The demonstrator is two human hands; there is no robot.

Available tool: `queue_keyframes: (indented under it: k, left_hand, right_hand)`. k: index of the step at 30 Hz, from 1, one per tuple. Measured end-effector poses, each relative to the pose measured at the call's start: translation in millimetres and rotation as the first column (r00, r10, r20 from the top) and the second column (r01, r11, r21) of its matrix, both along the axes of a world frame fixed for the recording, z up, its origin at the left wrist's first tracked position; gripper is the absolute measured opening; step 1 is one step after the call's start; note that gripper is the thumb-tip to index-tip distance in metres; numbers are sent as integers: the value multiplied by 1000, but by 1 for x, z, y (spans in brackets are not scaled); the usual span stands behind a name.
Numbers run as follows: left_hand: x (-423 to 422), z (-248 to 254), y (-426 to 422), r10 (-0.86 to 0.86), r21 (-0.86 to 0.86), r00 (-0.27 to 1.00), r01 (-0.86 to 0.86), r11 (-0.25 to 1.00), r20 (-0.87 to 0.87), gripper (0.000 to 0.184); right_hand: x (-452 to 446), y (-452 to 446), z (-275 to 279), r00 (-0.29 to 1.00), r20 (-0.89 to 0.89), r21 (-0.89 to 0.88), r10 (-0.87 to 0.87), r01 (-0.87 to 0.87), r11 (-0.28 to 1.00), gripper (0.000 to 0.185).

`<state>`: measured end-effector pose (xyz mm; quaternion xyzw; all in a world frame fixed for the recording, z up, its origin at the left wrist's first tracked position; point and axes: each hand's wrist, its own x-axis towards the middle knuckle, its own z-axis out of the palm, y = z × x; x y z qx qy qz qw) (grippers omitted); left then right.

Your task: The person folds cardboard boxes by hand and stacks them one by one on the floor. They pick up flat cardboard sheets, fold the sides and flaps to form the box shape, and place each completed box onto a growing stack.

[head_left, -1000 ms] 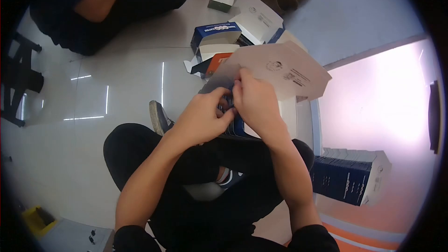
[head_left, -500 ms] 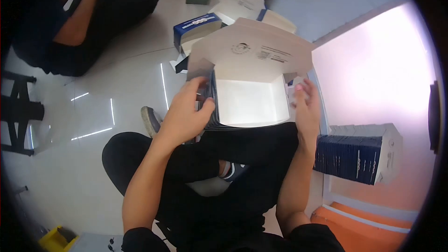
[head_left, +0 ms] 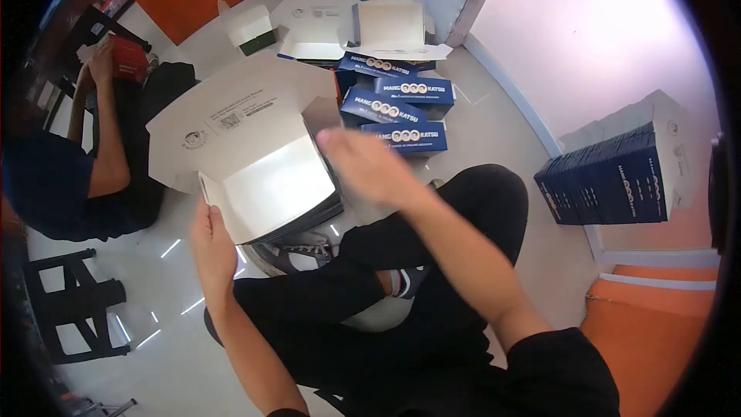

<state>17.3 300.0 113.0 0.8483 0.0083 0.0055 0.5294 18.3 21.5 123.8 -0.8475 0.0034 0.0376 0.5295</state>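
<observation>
While the left hand (head_left: 214,241) grips an open-lidded box (head_left: 279,185) above the floor (head_left: 174,293), the blurred right hand (head_left: 364,164), its hold unclear, nears the opposite side, apparent shaping that next calls for steady support.

The open carton (head_left: 251,158) now sits left of centre, turned anticlockwise, with the left hand (head_left: 213,241) farther left and the right hand (head_left: 367,166), now blurred, nearer mid-frame. More blue boxes (head_left: 415,92) show at upper centre, and a red box (head_left: 130,59) in a co-worker's hands (head_left: 100,66) comes into view at upper left.
</observation>
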Motion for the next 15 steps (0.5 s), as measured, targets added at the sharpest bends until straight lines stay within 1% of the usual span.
queue_keyframes:
  k: [1, 2, 3, 4, 5, 7, 8, 9, 10, 11, 13, 14, 15]
  left_hand:
    - [0, 3, 0, 2, 8, 1000, -2, 1000, 0, 44]
    - [-1, 7, -3, -1, 64, 1000, -1, 998, 21, 44]
    - [-3, 8, -5, 1, 119, 999, -5, 993, 39, 43]
    - [-3, 5, -6, 24, 110, 997, -32, 993, 75, 44]
    - [-3, 10, -10, 40, 117, 996, -49, 992, 81, 44]
    - [-5, 20, -16, 125, 303, 991, -136, 943, 55, 45]
    - [-1, 3, -9, 43, 328, 967, -127, 936, 251, 46]
    - [-2, 8, -9, 52, 336, 967, -137, 932, 251, 46]
    - [-6, 16, -12, 51, 397, 978, -129, 909, 202, 46]
    - [-9, 21, -15, 52, 454, 987, -116, 883, 150, 46]
    - [-12, 26, -15, 40, 445, 988, -102, 889, 146, 46]
    - [-13, 29, -17, 44, 455, 992, -92, 885, 115, 46]
    - [-14, 30, -18, 47, 463, 996, -79, 883, 80, 46]
  right_hand:
    - [9, -26, 17, 995, -67, -72, 68, -72, 995, 48]
    - [19, -49, 11, 999, -5, -304, 54, -53, 951, 51]
    - [28, -71, -2, 996, 58, -518, 61, -23, 855, 57]
    - [35, -90, -17, 996, -71, -700, 53, -87, 709, 66]
    - [39, -102, -27, 984, -180, -835, 16, -162, 526, 77]
    - [29, -99, -31, 935, -352, -809, -37, -284, 515, 80]
    - [33, -97, -34, 937, -349, -805, -23, -287, 519, 80]
    - [40, -96, -39, 942, -325, -816, -85, -234, 528, 78]
    - [45, -97, -44, 941, -304, -826, -146, -184, 532, 76]
    - [48, -103, -53, 942, -309, -822, -133, -194, 535, 76]
    - [51, -123, -63, 944, -271, -701, -187, -61, 711, 75]
    - [54, -132, -62, 932, -336, -686, -135, -144, 713, 73]
    - [53, -134, -58, 934, -331, -692, -132, -146, 707, 73]
